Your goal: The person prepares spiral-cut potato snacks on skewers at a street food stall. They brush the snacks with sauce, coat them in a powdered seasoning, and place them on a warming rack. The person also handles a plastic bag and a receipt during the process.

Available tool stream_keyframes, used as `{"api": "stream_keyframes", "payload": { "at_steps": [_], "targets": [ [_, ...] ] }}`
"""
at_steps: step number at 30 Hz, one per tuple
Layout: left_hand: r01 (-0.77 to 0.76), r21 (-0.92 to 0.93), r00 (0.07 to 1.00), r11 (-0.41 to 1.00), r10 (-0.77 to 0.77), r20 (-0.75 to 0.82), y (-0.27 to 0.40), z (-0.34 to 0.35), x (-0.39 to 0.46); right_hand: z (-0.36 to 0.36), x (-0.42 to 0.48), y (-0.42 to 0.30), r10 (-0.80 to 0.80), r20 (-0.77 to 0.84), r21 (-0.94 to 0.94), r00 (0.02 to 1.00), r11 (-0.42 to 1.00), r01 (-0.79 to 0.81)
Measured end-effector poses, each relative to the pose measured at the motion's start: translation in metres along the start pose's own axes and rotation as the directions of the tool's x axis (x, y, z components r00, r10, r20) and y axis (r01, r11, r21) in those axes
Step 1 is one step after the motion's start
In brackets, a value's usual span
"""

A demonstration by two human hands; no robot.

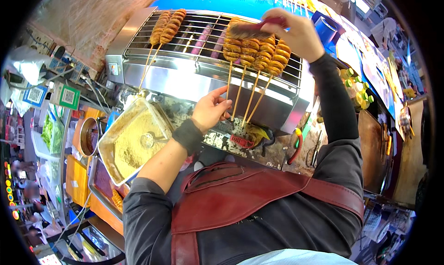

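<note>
My right hand [298, 31] grips the red handle of a brush [248, 31], whose bristles lie over the upper part of several spiral-cut food skewers [258, 55] on the right of a wire grill [204, 53]. The brush is slightly blurred. My left hand [212, 109] pinches the wooden stick of the leftmost skewer in that group, below the grill's front edge. The other sticks fan out beside it, hanging over the steel front. Two more spiral skewers [166, 27] lie side by side at the grill's left. Pinkish heating tubes [202, 39] show beneath the wires.
A white tub of yellowish powder [130, 143] with a scoop stands left of my left forearm. Beyond it are a pot of dark sauce [89, 136] and a metal tray [104, 181] holding a spiral skewer. Bottles with green caps [359, 90] and a flat griddle [370, 150] are at right.
</note>
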State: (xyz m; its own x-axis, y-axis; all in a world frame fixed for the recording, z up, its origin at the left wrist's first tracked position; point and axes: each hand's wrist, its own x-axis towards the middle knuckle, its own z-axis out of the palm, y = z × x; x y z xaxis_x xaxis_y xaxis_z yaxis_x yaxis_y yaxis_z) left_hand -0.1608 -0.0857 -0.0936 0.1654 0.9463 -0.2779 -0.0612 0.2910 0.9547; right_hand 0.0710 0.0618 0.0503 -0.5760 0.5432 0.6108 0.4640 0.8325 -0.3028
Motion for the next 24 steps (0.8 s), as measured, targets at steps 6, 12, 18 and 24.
{"api": "stream_keyframes", "payload": {
  "at_steps": [6,12,18,24],
  "targets": [
    [-0.009,-0.060,0.999,0.998,0.012,0.037,0.006,0.003,-0.003,0.024,0.021,-0.009,0.000,0.080,-0.052,0.997,0.999,0.004],
    [-0.031,-0.173,0.992,0.985,0.052,0.119,0.003,-0.009,-0.010,0.017,0.004,-0.056,0.061,0.167,-0.034,0.984,0.998,-0.056],
    [-0.163,0.164,0.974,0.973,0.132,0.185,0.002,-0.034,-0.055,0.020,0.028,-0.040,0.115,0.054,-0.112,0.992,0.988,-0.109],
    [-0.184,0.171,0.957,0.968,0.137,0.254,-0.001,-0.081,-0.127,0.058,0.052,0.026,0.237,0.017,-0.033,0.971,0.971,-0.237]
  ]
}}
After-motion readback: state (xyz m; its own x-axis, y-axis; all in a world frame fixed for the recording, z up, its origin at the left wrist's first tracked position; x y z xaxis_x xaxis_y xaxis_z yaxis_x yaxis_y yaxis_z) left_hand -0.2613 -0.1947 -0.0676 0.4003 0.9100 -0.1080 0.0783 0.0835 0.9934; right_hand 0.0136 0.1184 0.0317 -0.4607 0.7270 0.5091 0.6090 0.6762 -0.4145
